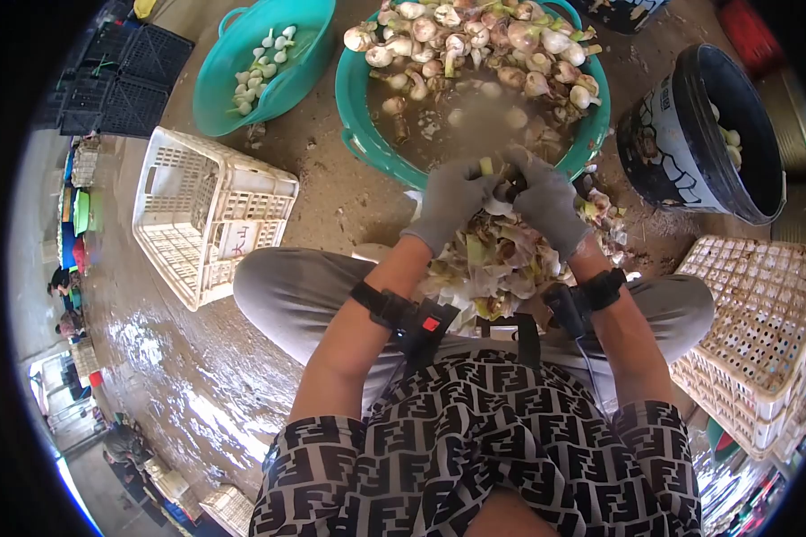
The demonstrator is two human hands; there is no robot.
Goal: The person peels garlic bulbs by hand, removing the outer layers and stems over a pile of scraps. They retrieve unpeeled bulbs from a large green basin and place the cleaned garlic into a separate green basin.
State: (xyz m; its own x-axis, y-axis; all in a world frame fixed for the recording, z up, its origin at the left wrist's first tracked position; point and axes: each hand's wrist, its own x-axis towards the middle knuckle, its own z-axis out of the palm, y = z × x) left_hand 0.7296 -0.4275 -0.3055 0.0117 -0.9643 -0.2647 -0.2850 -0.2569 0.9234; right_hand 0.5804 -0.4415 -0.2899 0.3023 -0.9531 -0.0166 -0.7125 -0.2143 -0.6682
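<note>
My gloved left hand [454,202] and my gloved right hand [551,202] meet in front of me, just past the near rim of a green tub [358,116]. Both hands are closed on a garlic bulb [486,166]; its pale green stem end pokes up by the left fingers, and the rest is mostly covered. Unpeeled garlic bulbs [510,40] with brown, dirty skins are heaped in the tub's murky water. Below my hands, between my legs, lies a pile of stripped garlic skins [488,264].
Clean white bulbs sit in a turquoise basin [215,89] at upper left. A black bucket [672,143] at right holds a few more. White plastic crates stand at left [175,143] and right [752,313]. Black crates [121,80] are stacked farther left. The floor [152,340] is wet.
</note>
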